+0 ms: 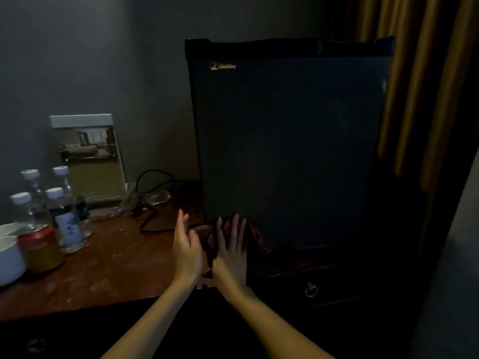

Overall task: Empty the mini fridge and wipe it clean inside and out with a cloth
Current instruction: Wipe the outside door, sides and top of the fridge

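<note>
Right hand [230,244]: straight fingers press cloth [255,235] on mini fridge door [290,141], lower left corner
Left hand [185,244]: released, just beside

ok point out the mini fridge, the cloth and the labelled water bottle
mini fridge [290,141]: head view, middle of its shut door
cloth [256,238]: head view, reddish fold on its right
labelled water bottle [66,222]: head view, its white label

Cloth [256,238] lies between right hand [230,255] and fridge [290,141] door; left hand [186,250] is just beside it; bottles [64,221] stand well left on table [116,268].
</note>
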A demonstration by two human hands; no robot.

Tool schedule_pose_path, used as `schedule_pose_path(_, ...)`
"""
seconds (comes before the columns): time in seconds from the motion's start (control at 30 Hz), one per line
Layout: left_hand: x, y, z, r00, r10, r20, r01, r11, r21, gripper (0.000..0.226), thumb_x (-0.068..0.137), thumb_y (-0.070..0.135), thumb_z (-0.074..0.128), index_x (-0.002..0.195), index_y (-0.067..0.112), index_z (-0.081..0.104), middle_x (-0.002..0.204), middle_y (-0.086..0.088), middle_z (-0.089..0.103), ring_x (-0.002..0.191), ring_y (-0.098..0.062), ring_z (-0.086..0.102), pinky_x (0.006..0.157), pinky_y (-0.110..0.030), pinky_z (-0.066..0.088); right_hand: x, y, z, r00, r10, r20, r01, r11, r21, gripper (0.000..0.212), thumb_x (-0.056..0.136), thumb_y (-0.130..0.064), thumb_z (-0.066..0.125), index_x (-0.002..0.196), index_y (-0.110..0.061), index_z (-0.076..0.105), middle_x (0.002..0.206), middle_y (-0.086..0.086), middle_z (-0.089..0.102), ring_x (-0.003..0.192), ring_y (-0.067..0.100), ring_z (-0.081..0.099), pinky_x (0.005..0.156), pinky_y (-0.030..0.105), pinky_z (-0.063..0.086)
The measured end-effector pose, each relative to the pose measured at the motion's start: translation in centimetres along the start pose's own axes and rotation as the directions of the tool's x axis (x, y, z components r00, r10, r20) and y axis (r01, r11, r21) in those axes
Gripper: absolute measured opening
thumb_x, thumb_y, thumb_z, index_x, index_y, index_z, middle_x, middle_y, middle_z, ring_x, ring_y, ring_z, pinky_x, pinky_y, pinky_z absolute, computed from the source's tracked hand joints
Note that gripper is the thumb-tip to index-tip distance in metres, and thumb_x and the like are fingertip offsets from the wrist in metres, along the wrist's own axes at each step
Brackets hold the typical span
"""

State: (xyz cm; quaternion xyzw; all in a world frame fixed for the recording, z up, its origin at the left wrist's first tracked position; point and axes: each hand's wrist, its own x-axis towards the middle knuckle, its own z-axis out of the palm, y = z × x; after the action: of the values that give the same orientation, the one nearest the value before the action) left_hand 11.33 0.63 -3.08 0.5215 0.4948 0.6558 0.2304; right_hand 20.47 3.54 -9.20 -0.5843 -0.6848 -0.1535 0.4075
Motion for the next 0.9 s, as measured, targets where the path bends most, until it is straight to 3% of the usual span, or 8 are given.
schedule_pose_path(0.07,0.3,-0.3,-1.0,0.999,-0.04,0.031,0.039,0.999,0.017,0.044,0.103,0.011,0.035,0.147,0.017,0.036,0.142,-0.002,0.047,0.131,-0.015,0.044,0.103,-0.027,0.036,0.6,0.6,-0.4,0.997,-0.077,0.016,0.077,0.997,0.005,0.105,0.074,-0.032,0.071,0.155,-0.02,0.005,0.16,0.018,-0.011,0.147,0.034,-0.013,0.107,0.053,0.033)
schedule_pose_path(0.13,0.1,-0.4,-1.2,0.994,-0.044,0.097,0.041,0.998,0.039,0.037,0.104,0.014,0.037,0.14,0.019,0.046,0.138,-0.001,0.052,0.129,-0.016,0.048,0.103,-0.028,0.039,1.6,0.9,-1.5,0.984,-0.18,0.008,0.178,0.978,0.109,0.092,0.085,-0.022,0.059,0.155,-0.027,0.0,0.16,0.008,-0.02,0.147,0.027,-0.017,0.106,0.056,0.038)
schedule_pose_path(0.27,-0.1,-0.1,-0.6,0.979,-0.027,0.204,0.041,0.997,-0.061,0.032,0.103,0.021,0.043,0.133,0.03,0.047,0.134,0.004,0.055,0.125,-0.01,0.051,0.106,-0.033,0.041,6.8,0.4,-5.7,0.953,-0.29,-0.089,0.302,0.934,0.193,0.065,0.098,-0.029,0.04,0.155,-0.029,0.008,0.161,0.006,-0.016,0.148,0.025,-0.014,0.118,0.052,0.015)
schedule_pose_path(0.4,1.1,0.6,0.0,0.955,-0.155,0.252,0.192,0.972,-0.131,0.042,0.103,0.025,0.042,0.144,0.02,0.04,0.142,0.002,0.047,0.131,-0.015,0.045,0.111,-0.038,0.037,9.6,2.1,-8.3,0.959,-0.135,-0.251,0.17,0.977,0.126,0.057,0.1,-0.031,0.034,0.154,-0.023,0.016,0.161,0.009,-0.009,0.149,0.028,-0.01,0.118,0.047,0.016)
schedule_pose_path(0.53,3.1,1.2,0.8,0.899,-0.27,0.344,0.328,0.937,-0.121,0.048,0.097,0.001,0.04,0.144,0.012,0.037,0.143,-0.01,0.044,0.128,-0.026,0.047,0.104,-0.036,0.042,7.2,2.4,-7.7,0.973,0.044,-0.226,-0.007,0.987,0.158,0.062,0.098,-0.027,0.031,0.155,-0.019,0.009,0.161,0.011,-0.014,0.148,0.032,-0.014,0.118,0.055,0.011)
schedule_pose_path(0.63,3.6,1.6,0.9,0.881,-0.306,0.36,0.346,0.937,-0.05,0.059,0.088,-0.008,0.043,0.142,0.014,0.036,0.141,-0.012,0.037,0.119,-0.026,0.049,0.086,-0.029,0.049,6.6,2.4,-8.1,0.99,-0.074,-0.122,0.09,0.987,0.134,0.063,0.097,-0.028,0.028,0.156,-0.02,0.006,0.161,0.009,-0.017,0.147,0.031,-0.017,0.116,0.055,0.015)
schedule_pose_path(0.77,2.8,1.6,1.4,0.906,-0.293,0.305,0.311,0.95,-0.011,0.062,0.087,-0.016,0.04,0.143,0.01,0.031,0.13,-0.007,0.031,0.097,-0.018,0.049,0.057,-0.011,0.045,8.1,1.3,-9.6,0.957,-0.283,-0.064,0.286,0.957,0.054,0.061,0.096,-0.029,0.033,0.154,-0.021,0.018,0.162,0.01,-0.003,0.149,0.031,-0.009,0.114,0.05,0.025)
schedule_pose_path(0.9,3.2,0.2,1.8,0.923,-0.281,0.263,0.305,0.951,-0.052,0.058,0.084,-0.017,0.04,0.138,0.003,0.035,0.137,-0.02,0.039,0.092,-0.019,0.053,0.063,-0.017,0.049,10.4,-0.4,-9.9,0.849,-0.526,0.056,0.528,0.84,-0.124,0.063,0.094,-0.025,0.052,0.152,-0.022,0.028,0.162,0.01,0.006,0.149,0.033,0.003,0.112,0.048,0.026)
